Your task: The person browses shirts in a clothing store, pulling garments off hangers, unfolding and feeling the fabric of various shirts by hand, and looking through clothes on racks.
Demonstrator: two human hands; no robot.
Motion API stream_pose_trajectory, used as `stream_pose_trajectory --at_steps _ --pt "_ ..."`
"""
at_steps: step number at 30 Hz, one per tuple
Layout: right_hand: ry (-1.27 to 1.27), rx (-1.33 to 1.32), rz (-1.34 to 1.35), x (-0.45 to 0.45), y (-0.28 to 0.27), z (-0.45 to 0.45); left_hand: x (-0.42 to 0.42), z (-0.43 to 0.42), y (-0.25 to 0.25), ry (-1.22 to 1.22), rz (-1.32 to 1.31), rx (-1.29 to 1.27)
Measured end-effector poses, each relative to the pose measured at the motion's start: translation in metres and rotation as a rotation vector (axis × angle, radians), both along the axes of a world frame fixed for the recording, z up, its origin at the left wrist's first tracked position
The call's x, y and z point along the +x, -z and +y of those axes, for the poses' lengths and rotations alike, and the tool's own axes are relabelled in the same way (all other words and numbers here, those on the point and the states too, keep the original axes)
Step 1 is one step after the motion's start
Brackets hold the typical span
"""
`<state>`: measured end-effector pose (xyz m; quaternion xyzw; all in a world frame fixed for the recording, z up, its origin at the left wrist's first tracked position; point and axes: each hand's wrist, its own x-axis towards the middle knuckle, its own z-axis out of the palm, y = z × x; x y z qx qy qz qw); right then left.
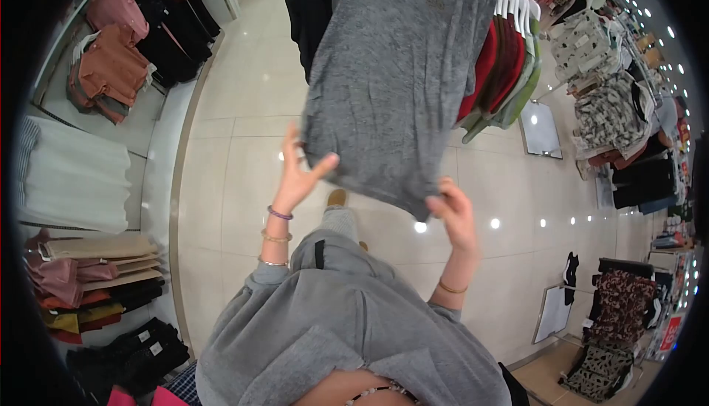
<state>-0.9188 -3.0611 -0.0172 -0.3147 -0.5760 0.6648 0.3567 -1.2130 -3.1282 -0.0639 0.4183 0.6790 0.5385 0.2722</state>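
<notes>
A dark grey marled T-shirt (384, 73) hangs in front of me, with a white tag at its neckline. At its lower left edge is my left hand (298, 181), thumb and fingers spread apart; whether it touches the fabric I cannot tell. My right hand (453, 210) pinches the bottom right corner of the hem between thumb and fingers. Behind the shirt on the left hangs a black garment (304, 14). Red, brown and green garments (496, 73) on white hangers are on its right.
On the left, a wall rack carries pink and rust tops (111, 59), a white garment (74, 173) and folded clothes (103, 258). More racks with patterned clothes (609, 110) line the right. A low mirror (541, 129) stands on the tiled floor (236, 184).
</notes>
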Motion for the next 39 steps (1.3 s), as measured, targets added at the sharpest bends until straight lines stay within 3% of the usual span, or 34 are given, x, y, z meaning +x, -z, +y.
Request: stream_pose_trajectory --at_steps 1,3,4,6,7,8,10,12,14,17,18,20,25,28,35,38,39 --pt "-0.121 0.099 -0.021 -0.028 -0.011 0.0 0.002 0.011 -0.001 0.258 -0.107 0.064" --pt "-0.348 0.336 -0.153 -0.079 -0.028 0.002 0.017 0.031 -0.026 0.469 -0.547 0.181" --pt "-0.449 0.379 -0.21 -0.097 -0.025 0.007 0.011 0.045 -0.026 0.469 -0.437 0.121" --pt "-0.391 0.381 -0.284 -0.12 -0.019 0.015 -0.002 0.073 -0.02 0.459 -0.22 0.009" --pt "-0.366 0.381 -0.321 -0.128 -0.019 0.024 -0.013 0.086 -0.014 0.338 -0.106 -0.019" --pt "-0.326 0.309 -0.237 -0.133 -0.031 0.038 -0.029 0.096 -0.004 0.212 0.006 -0.05" --pt "-0.046 0.463 -0.156 -0.134 -0.042 0.072 -0.065 0.113 0.033 -0.006 0.16 -0.032" --pt "0.336 0.877 -0.257 -0.135 -0.059 0.113 -0.095 0.119 0.058 -0.121 0.114 -0.04" --pt "0.496 0.571 -0.116 -0.145 -0.082 0.136 -0.111 0.125 0.068 -0.167 -0.067 -0.162" --pt "0.518 0.615 -0.073 -0.179 -0.092 0.175 -0.127 0.143 0.093 -0.141 0.07 0.015" --pt "0.474 0.586 -0.072 -0.192 -0.091 0.186 -0.128 0.151 0.08 -0.071 0.025 -0.093" --pt "0.415 0.535 -0.074 -0.221 -0.081 0.208 -0.138 0.173 0.085 0.107 -0.111 -0.015" --pt "0.403 0.666 -0.167 -0.275 -0.062 0.23 -0.134 0.213 0.035 0.422 -0.18 0.085" --pt "0.475 0.737 -0.3 -0.287 -0.051 0.243 -0.127 0.231 0.02 0.482 -0.266 0.141" --pt "0.572 0.631 -0.149 -0.294 -0.027 0.273 -0.122 0.237 0.006 0.516 -0.211 0.122" --pt "0.506 0.549 -0.138 -0.292 -0.023 0.283 -0.122 0.227 -0.017 0.837 -0.361 -0.023" --pt "0.453 0.493 -0.135 -0.29 -0.02 0.287 -0.118 0.224 -0.024 0.838 -0.35 -0.013"
